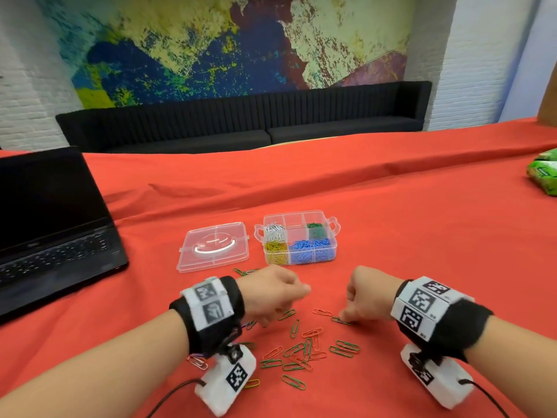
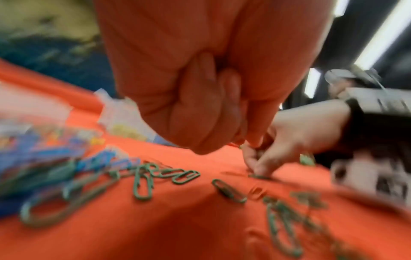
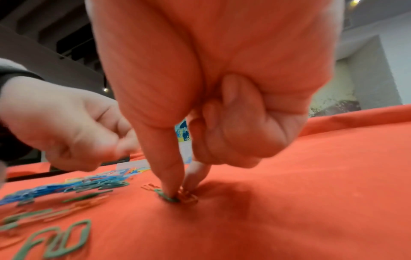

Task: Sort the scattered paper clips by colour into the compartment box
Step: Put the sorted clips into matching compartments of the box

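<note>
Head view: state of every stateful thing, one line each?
compartment box: open, partly filled
lid: off, flat beside box
laptop: open, screen dark
loose clips: scattered on cloth
left hand: curled, contents unclear
right hand: pinching green clip on cloth

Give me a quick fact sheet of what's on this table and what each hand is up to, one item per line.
Surface: red cloth
Box: clear compartment box, open, holding silver, green, yellow and blue clips in separate sections
Lid: clear lid, flat beside the box on its left
Loose clips: green and orange ones scattered near the hands
Right hand: fingertips pinching a green clip on the cloth
Left hand: fingers curled; whether it holds anything is unclear
Also present: open laptop, green packet
</note>
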`<state>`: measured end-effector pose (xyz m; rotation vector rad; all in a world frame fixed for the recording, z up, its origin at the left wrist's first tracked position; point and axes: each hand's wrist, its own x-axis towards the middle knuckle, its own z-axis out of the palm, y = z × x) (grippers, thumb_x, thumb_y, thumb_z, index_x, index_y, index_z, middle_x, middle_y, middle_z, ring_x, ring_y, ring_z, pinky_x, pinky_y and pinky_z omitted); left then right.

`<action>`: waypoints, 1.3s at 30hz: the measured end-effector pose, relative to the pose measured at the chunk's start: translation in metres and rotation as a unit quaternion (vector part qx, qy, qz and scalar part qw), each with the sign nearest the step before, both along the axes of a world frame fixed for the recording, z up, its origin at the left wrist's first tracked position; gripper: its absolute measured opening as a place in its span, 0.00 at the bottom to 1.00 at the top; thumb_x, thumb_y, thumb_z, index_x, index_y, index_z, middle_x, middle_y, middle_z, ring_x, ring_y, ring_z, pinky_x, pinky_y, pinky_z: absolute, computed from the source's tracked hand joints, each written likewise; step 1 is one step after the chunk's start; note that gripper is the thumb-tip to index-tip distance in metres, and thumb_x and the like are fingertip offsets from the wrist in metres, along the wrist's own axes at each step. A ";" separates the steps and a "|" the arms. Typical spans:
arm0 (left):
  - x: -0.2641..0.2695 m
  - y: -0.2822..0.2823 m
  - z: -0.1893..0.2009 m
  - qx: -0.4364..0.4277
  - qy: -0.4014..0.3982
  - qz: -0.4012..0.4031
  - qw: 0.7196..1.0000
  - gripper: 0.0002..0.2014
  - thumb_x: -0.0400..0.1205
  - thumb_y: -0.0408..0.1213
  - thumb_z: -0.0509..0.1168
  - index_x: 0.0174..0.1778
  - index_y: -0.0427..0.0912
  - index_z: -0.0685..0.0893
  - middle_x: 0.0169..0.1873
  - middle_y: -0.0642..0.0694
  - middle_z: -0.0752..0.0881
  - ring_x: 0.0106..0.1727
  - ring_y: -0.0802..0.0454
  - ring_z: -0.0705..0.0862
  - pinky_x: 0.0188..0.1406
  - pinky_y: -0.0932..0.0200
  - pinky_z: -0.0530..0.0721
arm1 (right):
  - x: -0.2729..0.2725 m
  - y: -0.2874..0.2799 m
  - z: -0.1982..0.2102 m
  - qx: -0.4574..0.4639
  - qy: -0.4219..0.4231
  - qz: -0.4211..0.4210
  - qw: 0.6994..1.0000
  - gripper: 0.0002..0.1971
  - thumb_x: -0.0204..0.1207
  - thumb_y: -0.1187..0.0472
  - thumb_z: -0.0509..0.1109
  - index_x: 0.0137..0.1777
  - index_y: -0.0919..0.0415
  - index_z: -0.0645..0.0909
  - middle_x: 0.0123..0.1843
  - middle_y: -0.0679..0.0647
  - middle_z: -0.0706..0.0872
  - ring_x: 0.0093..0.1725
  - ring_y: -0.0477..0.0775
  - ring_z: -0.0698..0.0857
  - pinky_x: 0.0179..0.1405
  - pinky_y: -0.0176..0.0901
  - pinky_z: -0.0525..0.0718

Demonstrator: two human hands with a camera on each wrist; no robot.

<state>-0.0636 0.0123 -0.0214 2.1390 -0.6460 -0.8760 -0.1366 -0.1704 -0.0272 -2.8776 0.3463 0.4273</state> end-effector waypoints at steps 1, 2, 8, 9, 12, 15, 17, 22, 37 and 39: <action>-0.004 -0.006 -0.001 0.065 -0.117 -0.065 0.989 0.12 0.82 0.48 0.65 0.35 0.47 0.76 0.24 0.53 0.73 0.19 0.59 0.69 0.19 0.67 0.69 | 0.000 0.001 -0.001 -0.002 -0.002 0.005 1.000 0.13 0.71 0.50 0.74 0.34 0.57 0.77 0.28 0.50 0.76 0.37 0.52 0.77 0.26 0.37 0.72; -0.009 -0.011 0.000 0.110 -0.198 -0.123 0.966 0.10 0.81 0.47 0.66 0.40 0.45 0.80 0.28 0.54 0.75 0.25 0.58 0.74 0.27 0.65 0.73 | 0.000 0.002 -0.001 -0.002 -0.004 0.008 1.000 0.11 0.72 0.52 0.73 0.38 0.58 0.78 0.29 0.50 0.76 0.37 0.52 0.77 0.25 0.36 0.71; -0.017 -0.028 -0.008 0.208 -0.281 -0.203 0.914 0.09 0.79 0.43 0.69 0.48 0.41 0.86 0.47 0.43 0.87 0.44 0.50 0.79 0.48 0.58 0.78 | -0.010 -0.008 0.002 0.051 0.027 0.006 0.998 0.08 0.75 0.53 0.70 0.42 0.58 0.82 0.31 0.49 0.81 0.24 0.41 0.78 0.18 0.27 0.72; -0.015 -0.027 -0.009 0.206 -0.277 -0.204 0.916 0.09 0.80 0.43 0.68 0.47 0.40 0.86 0.45 0.42 0.88 0.43 0.50 0.79 0.47 0.59 0.78 | -0.012 -0.010 0.002 0.063 0.031 -0.001 0.998 0.07 0.75 0.54 0.70 0.40 0.57 0.81 0.28 0.48 0.79 0.18 0.38 0.76 0.14 0.25 0.69; -0.008 -0.022 -0.006 0.182 -0.241 -0.202 0.932 0.10 0.82 0.42 0.65 0.46 0.39 0.85 0.37 0.45 0.83 0.37 0.51 0.78 0.38 0.62 0.77 | -0.017 -0.016 -0.001 0.065 0.014 -0.001 0.998 0.08 0.74 0.56 0.69 0.35 0.56 0.79 0.31 0.49 0.81 0.24 0.41 0.77 0.25 0.30 0.74; -0.002 -0.013 -0.005 0.072 -0.057 -0.103 0.990 0.08 0.83 0.39 0.61 0.39 0.44 0.79 0.23 0.48 0.73 0.19 0.53 0.69 0.18 0.67 0.67 | -0.021 -0.017 0.000 0.058 -0.005 0.012 0.998 0.08 0.72 0.55 0.73 0.33 0.54 0.80 0.33 0.48 0.83 0.31 0.45 0.79 0.32 0.32 0.76; 0.002 -0.008 -0.003 -0.029 0.115 -0.016 0.993 0.11 0.83 0.35 0.56 0.33 0.47 0.72 0.22 0.49 0.64 0.15 0.57 0.59 0.18 0.73 0.56 | -0.024 -0.015 0.001 0.022 -0.017 0.035 0.999 0.04 0.72 0.56 0.72 0.38 0.53 0.84 0.32 0.45 0.81 0.30 0.42 0.78 0.28 0.29 0.73; 0.006 -0.008 0.000 -0.120 0.227 0.028 0.966 0.13 0.78 0.31 0.48 0.32 0.46 0.72 0.21 0.49 0.63 0.16 0.58 0.57 0.18 0.74 0.51 | -0.027 -0.010 -0.001 -0.020 -0.004 0.041 0.999 0.03 0.72 0.59 0.64 0.40 0.55 0.79 0.43 0.55 0.86 0.42 0.54 0.82 0.43 0.39 0.81; -0.017 -0.012 -0.010 0.211 -0.341 -0.336 0.852 0.08 0.84 0.33 0.56 0.55 0.42 0.78 0.49 0.42 0.85 0.50 0.42 0.80 0.46 0.56 0.73 | -0.036 -0.028 0.001 0.049 -0.015 0.036 0.998 0.05 0.70 0.54 0.74 0.36 0.52 0.82 0.30 0.44 0.81 0.28 0.39 0.77 0.25 0.26 0.71; -0.014 -0.010 -0.009 0.208 -0.325 -0.320 0.865 0.07 0.83 0.33 0.56 0.54 0.42 0.78 0.48 0.45 0.84 0.48 0.45 0.79 0.47 0.58 0.73 | -0.036 -0.024 0.000 0.014 -0.033 0.063 0.997 0.04 0.71 0.57 0.70 0.36 0.51 0.81 0.31 0.43 0.80 0.33 0.44 0.79 0.26 0.24 0.70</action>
